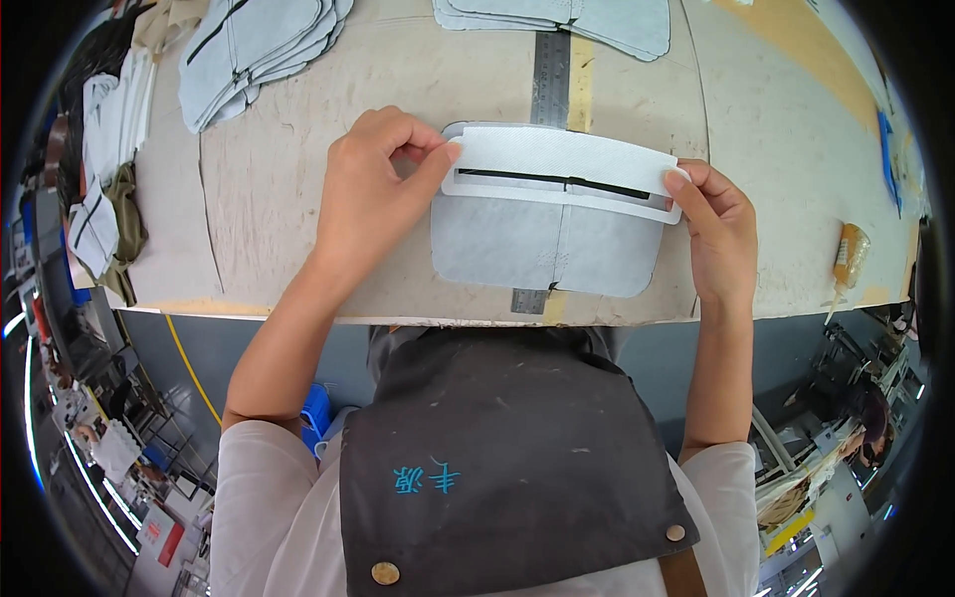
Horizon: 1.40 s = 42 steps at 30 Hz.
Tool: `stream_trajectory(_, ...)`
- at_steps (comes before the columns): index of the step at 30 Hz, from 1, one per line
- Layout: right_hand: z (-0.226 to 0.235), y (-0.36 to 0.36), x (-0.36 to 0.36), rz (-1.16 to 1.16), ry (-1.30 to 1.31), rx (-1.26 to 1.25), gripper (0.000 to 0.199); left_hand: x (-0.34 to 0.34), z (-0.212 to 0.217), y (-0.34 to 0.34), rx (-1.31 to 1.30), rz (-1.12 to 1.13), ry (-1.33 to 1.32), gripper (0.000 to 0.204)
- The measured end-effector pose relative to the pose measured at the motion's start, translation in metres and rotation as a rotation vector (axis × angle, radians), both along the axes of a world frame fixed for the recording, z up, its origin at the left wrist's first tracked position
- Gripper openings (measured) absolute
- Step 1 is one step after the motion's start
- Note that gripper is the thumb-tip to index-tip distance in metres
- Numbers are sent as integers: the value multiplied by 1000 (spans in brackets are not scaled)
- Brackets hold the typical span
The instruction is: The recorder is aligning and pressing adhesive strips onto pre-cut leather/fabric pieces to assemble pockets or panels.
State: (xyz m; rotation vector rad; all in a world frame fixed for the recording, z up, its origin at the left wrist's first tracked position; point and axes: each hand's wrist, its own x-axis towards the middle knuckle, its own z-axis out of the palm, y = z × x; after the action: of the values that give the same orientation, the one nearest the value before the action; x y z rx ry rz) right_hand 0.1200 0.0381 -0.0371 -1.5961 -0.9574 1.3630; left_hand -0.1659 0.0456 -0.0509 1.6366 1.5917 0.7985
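A white slotted strip (567, 151) lies across the upper part of a light grey fabric panel (497, 244) near the table's front edge. Through its long slot a black line shows on the panel. My left hand (370, 189) pinches the strip's left end between thumb and fingers. At the other end, my right hand (723, 234) has its thumb on top and its fingers curled at the edge. The panel has rounded corners and a stitched or marked line down its middle. Beneath it runs a metal ruler (550, 85), partly covered, beside a yellowish tape strip (580, 85).
Stacked grey panels (264, 45) lie at the far left, and another stack (597, 25) lies at the far middle. A small bottle with amber contents (851, 254) rests on the right of the table. White and olive cloth (119, 119) hangs at the left edge.
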Motion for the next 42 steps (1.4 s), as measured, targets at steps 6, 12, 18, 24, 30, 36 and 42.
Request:
stream_trajectory(6,0,1,2,3,-107,-21,16,0,-3,8,63,-52,98,13)
stream_trajectory(12,-7,0,-1,-5,-155,45,16,1,-3,10,41,-44,140,12)
stream_trajectory(18,-9,-2,-5,5,-255,57,18,2,-7,8,94,-28,133,13)
stream_trajectory(24,-12,-2,-5,2,-267,93,17,3,-9,7,142,-38,144,13)
stream_trajectory(30,-13,-1,-6,-3,-275,94,17,4,-9,6,147,-38,146,13)
stream_trajectory(36,-13,0,-7,-7,-289,93,16,5,-11,6,170,-40,155,13)
stream_trajectory(42,-12,0,-8,-16,-310,84,16,5,-12,5,193,-44,159,13)
